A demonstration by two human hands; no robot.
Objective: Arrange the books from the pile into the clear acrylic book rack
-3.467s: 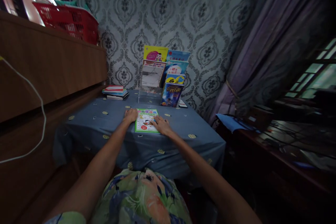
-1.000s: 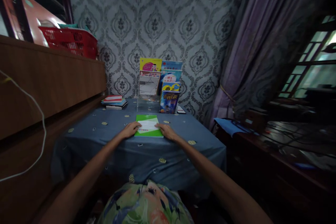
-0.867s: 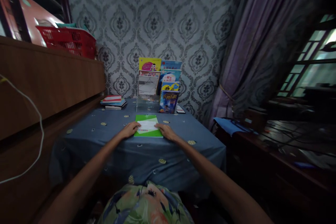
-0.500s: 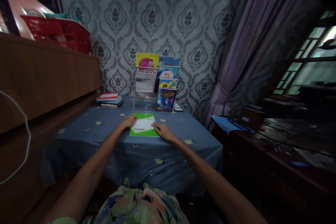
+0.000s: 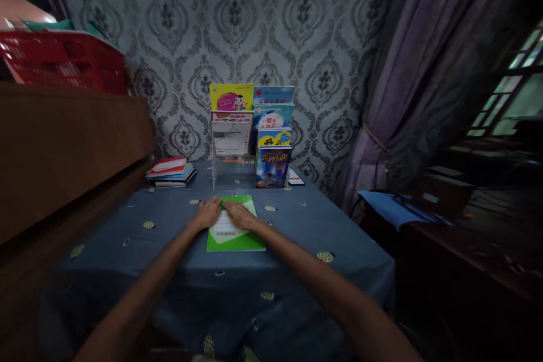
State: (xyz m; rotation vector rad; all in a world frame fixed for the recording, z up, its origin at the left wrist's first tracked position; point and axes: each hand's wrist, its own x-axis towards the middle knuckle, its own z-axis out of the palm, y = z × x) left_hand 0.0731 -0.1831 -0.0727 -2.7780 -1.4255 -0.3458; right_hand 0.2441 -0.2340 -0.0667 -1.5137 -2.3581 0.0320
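A green-covered book (image 5: 237,244) with a white panel lies flat on the blue patterned tablecloth (image 5: 292,249). My left hand (image 5: 208,212) rests on the book's left edge near its upper corner, fingers laid out flat. On the cover's upper part, my right hand (image 5: 240,215) lies flat, its fingertips close to those of the left. Neither hand lifts the book. Behind it stands a clear acrylic rack (image 5: 233,174) holding several upright books, among them a yellow one (image 5: 220,96) and a dark blue one (image 5: 272,168).
A pile of books (image 5: 172,172) lies at the table's back left. Beside the rack's right side is a phone-like flat object (image 5: 296,176). A red basket (image 5: 68,62) sits on the wooden cabinet (image 5: 72,141) at left. The purple curtain (image 5: 407,68) hangs at right.
My right hand has moved from the book's right edge leftward onto its upper part, near my left hand. The left hand stays at the left edge. The view has tilted and come closer.
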